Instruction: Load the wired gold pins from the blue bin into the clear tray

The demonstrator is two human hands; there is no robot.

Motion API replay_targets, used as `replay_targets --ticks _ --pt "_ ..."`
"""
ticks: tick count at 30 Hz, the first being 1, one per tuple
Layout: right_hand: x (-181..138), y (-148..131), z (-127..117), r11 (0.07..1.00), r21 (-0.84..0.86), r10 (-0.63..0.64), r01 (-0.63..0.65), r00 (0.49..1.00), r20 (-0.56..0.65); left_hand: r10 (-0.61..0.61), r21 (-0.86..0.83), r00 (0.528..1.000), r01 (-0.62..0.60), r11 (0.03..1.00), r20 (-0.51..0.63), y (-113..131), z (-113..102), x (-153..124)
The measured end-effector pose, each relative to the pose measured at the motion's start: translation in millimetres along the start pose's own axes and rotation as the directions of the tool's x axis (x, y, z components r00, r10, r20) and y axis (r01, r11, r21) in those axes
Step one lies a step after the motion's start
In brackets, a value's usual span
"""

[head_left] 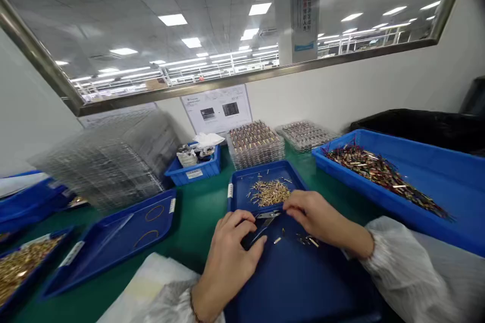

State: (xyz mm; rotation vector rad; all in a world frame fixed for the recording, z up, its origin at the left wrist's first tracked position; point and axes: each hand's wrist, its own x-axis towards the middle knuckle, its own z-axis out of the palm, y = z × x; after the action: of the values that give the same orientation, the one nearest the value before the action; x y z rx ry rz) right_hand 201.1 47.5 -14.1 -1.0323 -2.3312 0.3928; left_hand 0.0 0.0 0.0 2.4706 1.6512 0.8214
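My left hand (232, 255) is closed around a small pair of pliers (267, 217) with silver jaws and dark handles. Beside the jaws, my right hand (316, 216) is closed in a pinch; what its fingertips hold, if anything, is too small to make out. Both hands are over a dark blue tray (299, 287), on which a few small metal pieces (311, 240) lie scattered. Just behind, a smaller blue tray (241, 181) carries a heap of gold-coloured metal pins (271, 193).
To the right stands a large blue bin (450, 174) with a pile of thin coloured parts (375, 169). Clear plastic trays (255, 144) filled with parts are stacked at the back. On the left are a blurred stack of clear trays (113, 156) and a blue tray (113, 247) with rubber bands.
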Motion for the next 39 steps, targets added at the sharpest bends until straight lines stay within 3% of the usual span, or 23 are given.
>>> replay_targets --ticks 4,7,11,19,23,30,39 --pt "-3.4 -3.5 8.7 0.995 -0.003 -0.098 0.100 0.981 0.166 -0.020 0.000 0.999 0.020 1.000 -0.026 -0.5 0.5 -1.4" --pt "-5.6 -4.8 10.3 0.995 -0.069 -0.061 0.076 0.979 0.196 -0.035 -0.002 0.999 0.035 0.999 -0.023 -0.1 0.6 -2.7" --pt "-6.2 -6.8 6.2 0.995 -0.090 -0.019 0.035 0.986 0.166 -0.043 -0.012 0.999 0.043 0.999 -0.005 0.3 0.5 -4.2" --pt "-0.8 -11.3 -6.5 0.989 0.146 0.017 -0.011 0.999 -0.039 -0.010 0.001 1.000 0.010 1.000 -0.004 -0.1 1.2 -3.5" --pt "-0.5 -13.3 -6.3 0.975 0.214 0.058 -0.051 0.998 -0.025 0.053 -0.043 0.997 -0.051 0.998 0.050 5.0 -0.1 -3.6" --pt "0.6 -13.8 -4.6 0.976 0.212 -0.047 0.056 0.998 -0.049 0.127 -0.076 0.991 -0.124 0.989 0.033 8.9 -2.6 -2.9" --pt "-2.0 -14.8 -2.4 0.983 0.180 -0.020 0.027 0.999 -0.040 0.133 0.010 0.989 -0.134 0.991 0.057 8.8 -4.1 -4.3"
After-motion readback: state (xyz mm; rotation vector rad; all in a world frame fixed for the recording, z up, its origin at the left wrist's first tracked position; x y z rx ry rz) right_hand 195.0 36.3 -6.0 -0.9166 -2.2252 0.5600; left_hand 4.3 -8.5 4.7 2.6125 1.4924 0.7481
